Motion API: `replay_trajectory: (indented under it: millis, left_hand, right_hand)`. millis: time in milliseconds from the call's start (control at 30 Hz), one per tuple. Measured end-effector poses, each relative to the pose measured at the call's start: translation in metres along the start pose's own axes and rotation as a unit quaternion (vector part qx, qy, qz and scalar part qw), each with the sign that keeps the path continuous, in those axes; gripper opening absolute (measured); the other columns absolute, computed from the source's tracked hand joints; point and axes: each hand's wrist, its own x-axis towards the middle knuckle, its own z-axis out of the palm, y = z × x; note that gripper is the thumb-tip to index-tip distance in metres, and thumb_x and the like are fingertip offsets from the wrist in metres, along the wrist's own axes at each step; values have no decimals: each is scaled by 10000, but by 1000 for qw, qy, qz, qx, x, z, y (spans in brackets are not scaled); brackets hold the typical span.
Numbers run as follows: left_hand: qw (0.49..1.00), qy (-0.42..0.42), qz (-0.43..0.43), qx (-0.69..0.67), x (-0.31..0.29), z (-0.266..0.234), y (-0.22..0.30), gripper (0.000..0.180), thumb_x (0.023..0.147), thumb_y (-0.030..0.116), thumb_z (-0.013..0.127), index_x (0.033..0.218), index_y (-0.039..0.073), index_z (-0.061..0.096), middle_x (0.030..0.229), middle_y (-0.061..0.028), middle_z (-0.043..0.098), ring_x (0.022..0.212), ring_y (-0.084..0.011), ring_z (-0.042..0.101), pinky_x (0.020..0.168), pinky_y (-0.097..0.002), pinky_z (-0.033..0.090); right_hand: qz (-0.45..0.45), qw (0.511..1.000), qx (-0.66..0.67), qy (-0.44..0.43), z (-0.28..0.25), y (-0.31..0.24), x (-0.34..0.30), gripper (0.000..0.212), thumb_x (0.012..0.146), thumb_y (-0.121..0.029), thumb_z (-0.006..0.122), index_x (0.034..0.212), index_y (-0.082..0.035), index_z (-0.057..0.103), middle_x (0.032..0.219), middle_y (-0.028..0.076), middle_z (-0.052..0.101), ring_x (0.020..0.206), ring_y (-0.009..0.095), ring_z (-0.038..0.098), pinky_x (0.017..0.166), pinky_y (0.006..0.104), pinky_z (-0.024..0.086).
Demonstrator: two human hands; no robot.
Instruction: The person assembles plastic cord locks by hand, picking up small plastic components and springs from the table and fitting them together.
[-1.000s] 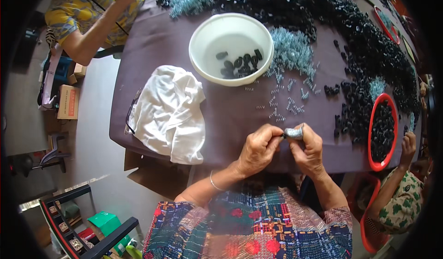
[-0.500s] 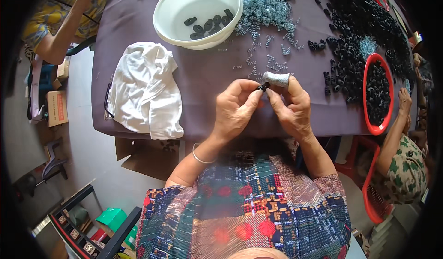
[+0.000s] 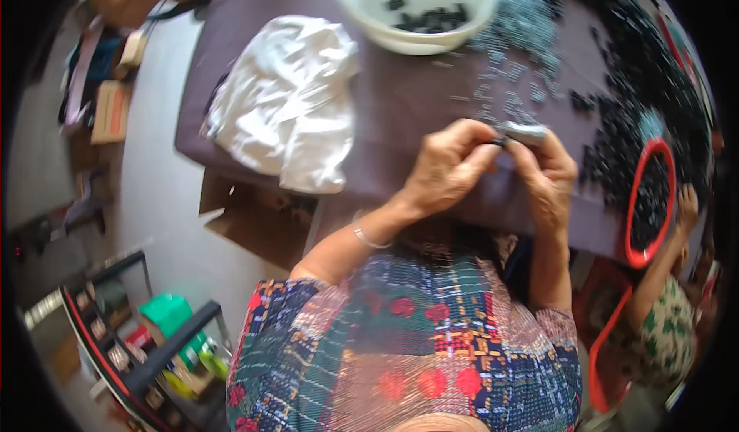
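My left hand (image 3: 453, 162) and my right hand (image 3: 543, 176) meet above the near part of the table. Thumbs and fingertips of both pinch a small black piece (image 3: 499, 141); blur hides its details. A grey wrapping (image 3: 526, 131) covers a finger of my right hand. Just beyond my hands lie loose metal coil springs (image 3: 514, 107), trailing from a larger heap of springs (image 3: 525, 28). A white basin (image 3: 348, 18) stands farther back, with several black pieces (image 3: 435, 20) in it.
A crumpled white cloth (image 3: 289, 97) lies at the table's left. Many black pieces (image 3: 608, 151) spread over the right side, beside a red-rimmed basket (image 3: 637, 256) of more. Another person's hand (image 3: 687, 205) is next to it. An open cardboard box (image 3: 250, 220) sits below the table edge.
The whole view has swung, so the basin, cloth and basket sit differently in the picture and my hands appear farther right. Both hands still pinch the black piece together.
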Motion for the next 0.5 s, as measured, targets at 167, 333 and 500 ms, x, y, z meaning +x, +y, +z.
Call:
replay_trajectory:
  millis: [167,333,500]
  left_hand:
    - [984,37,164,57,3,6,-17,144,856,40,637,970,-45,610,797,-125,662,728,-150,645,648,-293,521]
    - [977,75,197,39,9,12,-24,118,820,25,623,900,-57,596,777,-214,645,725,-311,667,635,-375,507]
    - [979,68,192,16,14,14,-28,145,801,48,619,889,-66,599,798,-231,639,751,-354,656,655,-397,510]
  right_hand:
    - [-17,998,-43,-49,-22,10,6,180,914,17,585,1086,8,636,994,17,653,888,71,578,793,201,451]
    - [-37,993,-90,-62,-34,19,19,206,912,-7,605,1113,-6,646,875,-28,614,700,40,464,620,175,353]
    - [-69,987,-114,-87,-42,17,23,196,909,-21,621,1102,-20,656,800,-35,577,682,42,447,613,185,350]
